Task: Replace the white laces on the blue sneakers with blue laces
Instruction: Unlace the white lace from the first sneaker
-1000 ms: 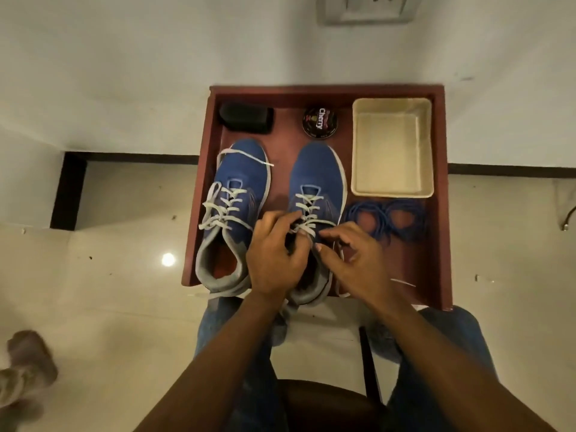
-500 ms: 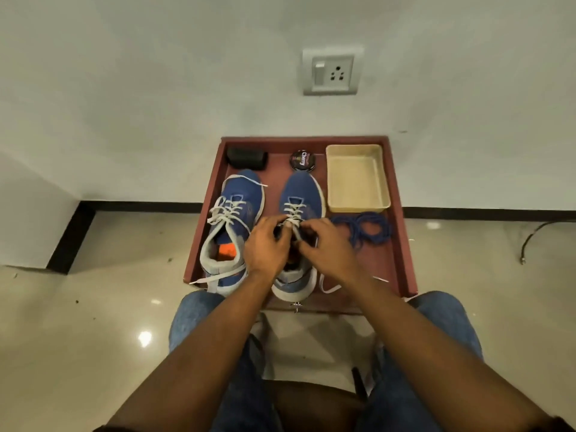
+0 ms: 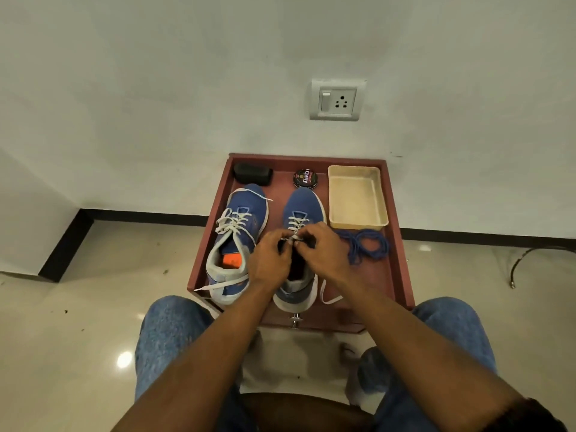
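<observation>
Two blue sneakers stand side by side on a red-brown table, toes toward the wall. The left sneaker keeps its white lace loosely threaded, one end trailing off the near edge. Over the right sneaker my left hand and my right hand meet, fingers pinching its white lace at the upper eyelets. A loose end of that lace lies beside the heel. Blue laces sit coiled to the right of the shoe.
A cream plastic tray stands at the back right of the table. A round polish tin and a black brush sit behind the sneakers. My knees in jeans flank the table's near edge. A wall socket is above.
The camera has pulled back and tilted up, so the table looks smaller and the socket shows. My right hand has closed in on the lace beside my left hand.
</observation>
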